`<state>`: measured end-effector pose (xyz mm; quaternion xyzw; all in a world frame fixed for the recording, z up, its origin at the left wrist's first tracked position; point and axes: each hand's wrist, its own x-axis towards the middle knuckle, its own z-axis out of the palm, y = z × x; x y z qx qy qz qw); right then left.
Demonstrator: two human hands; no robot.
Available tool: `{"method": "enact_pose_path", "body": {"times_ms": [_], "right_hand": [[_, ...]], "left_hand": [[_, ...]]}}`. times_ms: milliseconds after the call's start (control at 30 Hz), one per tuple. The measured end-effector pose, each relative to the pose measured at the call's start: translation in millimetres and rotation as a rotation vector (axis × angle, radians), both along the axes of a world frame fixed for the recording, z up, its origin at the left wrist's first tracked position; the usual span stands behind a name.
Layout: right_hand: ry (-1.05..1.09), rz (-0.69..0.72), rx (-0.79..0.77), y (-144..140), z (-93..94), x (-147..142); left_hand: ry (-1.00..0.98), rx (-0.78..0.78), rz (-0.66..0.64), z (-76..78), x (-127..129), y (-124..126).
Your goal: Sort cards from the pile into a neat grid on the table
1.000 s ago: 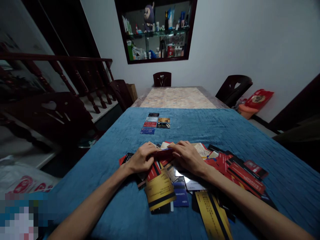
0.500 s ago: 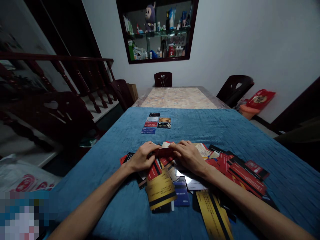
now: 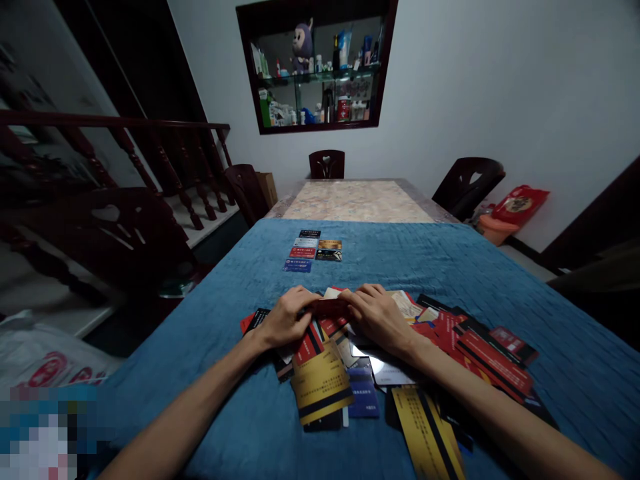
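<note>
Hands: 2, left hand (image 3: pixel 285 319) and right hand (image 3: pixel 381 319). Laid-out cards (image 3: pixel 303 253): 6, as columns of 4 and 2. Heap of cards (image 3: pixel 393 373): 1; contents overlap, total not countable. Counter (image 3: pixel 355 199): 1. Blue cloth (image 3: pixel 425 257): 1. Chairs (image 3: pixel 327 165): 4. Plush toy (image 3: pixel 302 43): 1. Red bag (image 3: pixel 521 205): 1. Shelf items (image 3: pixel 343 108): many, too small to count.

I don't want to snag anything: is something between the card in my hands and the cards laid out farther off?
Nothing upright shows; beyond the dark red card between your left hand and right hand lie a pale card in the card pile, then blue cloth to the laid-out cards.
</note>
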<state>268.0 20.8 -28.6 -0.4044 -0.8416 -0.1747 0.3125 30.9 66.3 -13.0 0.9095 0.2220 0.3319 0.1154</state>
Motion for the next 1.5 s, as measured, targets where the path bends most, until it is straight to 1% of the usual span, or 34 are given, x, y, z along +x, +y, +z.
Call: {"method": "enact_pose_path", "body": {"times_ms": [100,267,433,633,867,1067,1333,1500], "right_hand": [[-0.019,-0.016,0.024,-1,1.3,-2],[-0.058,-0.039,0.02,-5,5.3,-6],[-0.089,-0.075,0.058,-7,7.4,-9],[-0.078,-0.086,0.086,-6,6.4,-9],[-0.096,-0.109,0.096,-7,7.8,-11],[-0.093,-0.121,0.122,-6,9.5,-10],[-0.099,-0.161,0.096,-6,13.1,-7],[-0.082,-0.166,0.077,-5,15.0,-6]], "left_hand": [[0.005,-0.022,0.021,-0.5,0,0],[-0.023,-0.058,0.03,1.8,2,0],[-0.043,-0.045,0.059,2.1,1,1],[-0.067,-0.013,0.059,1.1,0,4],[-0.071,-0.04,0.069,1.5,1,4],[-0.083,-0.045,0.091,-2.5,2,5],[-0.104,0.006,0.138,-8.1,3,5],[-0.06,0.09,0.122,-5.6,2,3]]}}
